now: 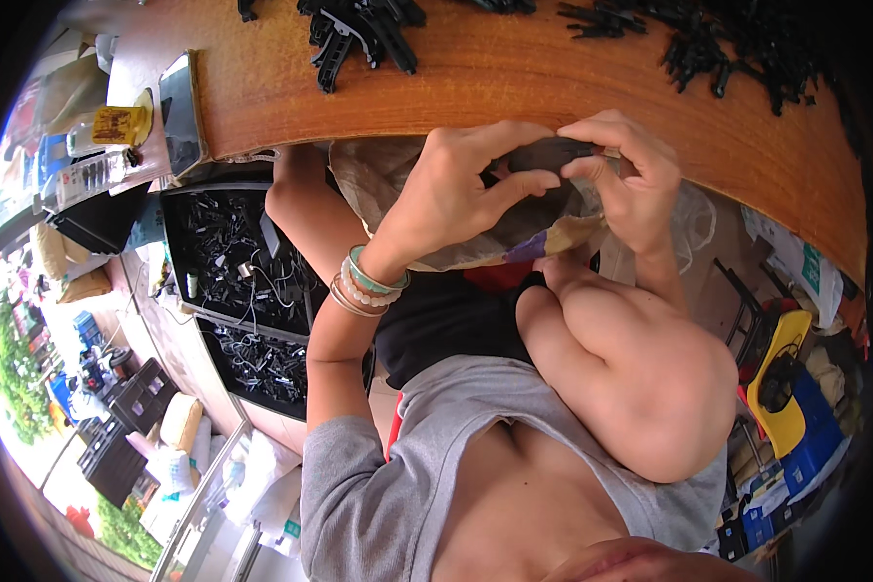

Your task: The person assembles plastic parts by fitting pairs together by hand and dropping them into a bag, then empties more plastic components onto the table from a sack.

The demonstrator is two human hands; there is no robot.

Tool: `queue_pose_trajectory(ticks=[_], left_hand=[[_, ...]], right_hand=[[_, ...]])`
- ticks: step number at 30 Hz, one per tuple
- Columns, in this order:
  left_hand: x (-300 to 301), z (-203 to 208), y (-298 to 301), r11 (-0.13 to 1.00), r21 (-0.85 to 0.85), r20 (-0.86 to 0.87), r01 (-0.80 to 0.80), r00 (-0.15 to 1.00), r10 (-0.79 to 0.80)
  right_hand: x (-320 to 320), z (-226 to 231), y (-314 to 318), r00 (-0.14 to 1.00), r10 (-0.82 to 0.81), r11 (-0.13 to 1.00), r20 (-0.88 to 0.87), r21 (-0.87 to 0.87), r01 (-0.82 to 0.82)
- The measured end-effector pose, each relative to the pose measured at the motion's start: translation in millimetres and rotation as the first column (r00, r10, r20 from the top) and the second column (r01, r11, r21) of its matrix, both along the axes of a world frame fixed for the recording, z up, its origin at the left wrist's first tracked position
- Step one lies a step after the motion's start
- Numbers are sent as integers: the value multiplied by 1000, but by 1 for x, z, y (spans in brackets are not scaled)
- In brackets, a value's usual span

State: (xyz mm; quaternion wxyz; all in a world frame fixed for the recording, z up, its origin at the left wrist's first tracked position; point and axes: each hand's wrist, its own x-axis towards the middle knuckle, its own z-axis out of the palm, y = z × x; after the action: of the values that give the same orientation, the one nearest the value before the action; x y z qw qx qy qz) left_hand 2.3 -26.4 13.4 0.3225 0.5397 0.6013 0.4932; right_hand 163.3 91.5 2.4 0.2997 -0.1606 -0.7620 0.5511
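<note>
My left hand [456,184], with bracelets on its wrist, pinches one end of a small dark plastic part [550,152] between thumb and fingers. My right hand [635,175] has its thumb and fingertips closed round the other end. Both hands are just in front of the table's near edge. The part's exact kind is hard to make out, as fingers cover both ends. Below the hands, an open sack [456,254] rests on my lap, its mouth spread wide.
Black plastic pieces [359,34] lie on the wooden table [495,92], with a larger heap [737,53] at the far right. A phone [182,112] lies at the table's left edge. Black bins [233,242] of small parts stand left. A yellow stool [781,383] is at right.
</note>
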Motion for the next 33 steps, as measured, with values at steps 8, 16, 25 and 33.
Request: queue_pose_trajectory(ticks=[8,16,25,33], left_hand=[[-3,-3,-6,989,-148,236,-23,970,58],[-104,-24,-9,826,338,-501,-451,656,564],[-66,-47,36,886,243,-594,-396,661,458],[-62,-39,23,866,341,-494,-365,714,496]], right_hand=[[-6,4,1,998,14,992,60,124,-22],[-12,1,7,981,125,989,151,54,-134],[-40,-15,91,895,-439,589,78,777,221],[-48,-13,93,885,-434,520,171,849,90]])
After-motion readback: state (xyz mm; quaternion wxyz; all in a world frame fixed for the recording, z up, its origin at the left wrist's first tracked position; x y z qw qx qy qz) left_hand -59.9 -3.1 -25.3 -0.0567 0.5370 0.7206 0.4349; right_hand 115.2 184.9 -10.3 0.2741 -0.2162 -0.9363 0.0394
